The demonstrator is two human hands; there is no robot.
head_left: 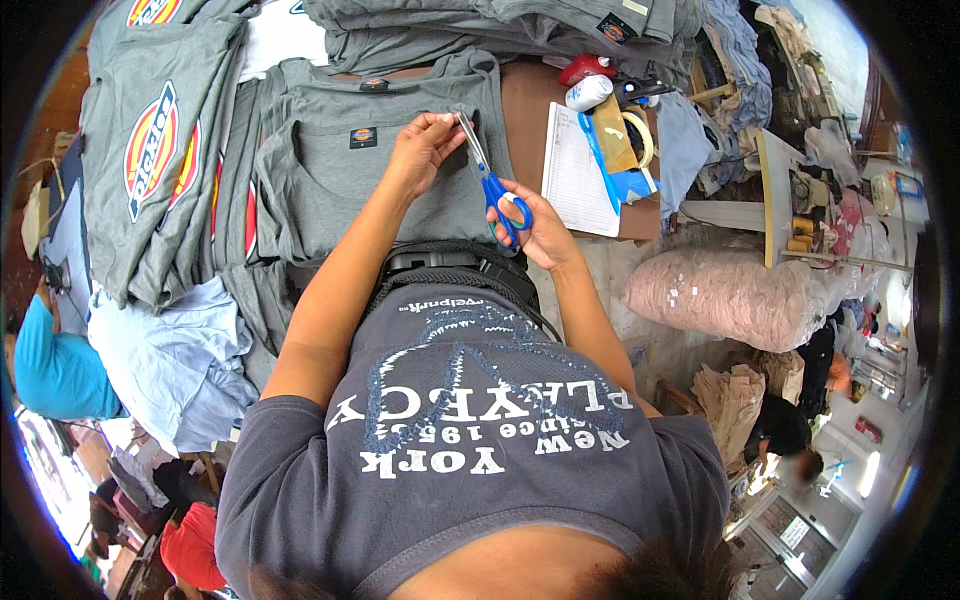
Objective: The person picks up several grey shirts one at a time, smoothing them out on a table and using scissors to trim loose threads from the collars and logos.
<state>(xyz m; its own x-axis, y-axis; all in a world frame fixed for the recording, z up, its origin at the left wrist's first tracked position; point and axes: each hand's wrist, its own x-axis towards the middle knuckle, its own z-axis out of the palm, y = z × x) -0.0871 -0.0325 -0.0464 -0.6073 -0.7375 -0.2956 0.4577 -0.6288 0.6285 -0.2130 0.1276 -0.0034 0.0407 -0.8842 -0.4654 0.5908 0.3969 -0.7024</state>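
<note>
Blue-handled scissors are in my right hand, its fingers wrapped round the handle loops. Their metal blades point away from me, the tips close to the fingertips of my left hand. That left hand is closed in a pinch over the grey T-shirt; whatever lies between its fingers is too small to make out. The T-shirt is spread on the table in front of me, with a dark neck label inside its collar. Another grey shirt collar with a label shows just beyond it.
Grey printed T-shirts pile up at the left, and folded grey garments lie at the back. To the right are a written sheet, a tape roll and bottles. A wrapped pink bundle stands farther right. Other people work nearby.
</note>
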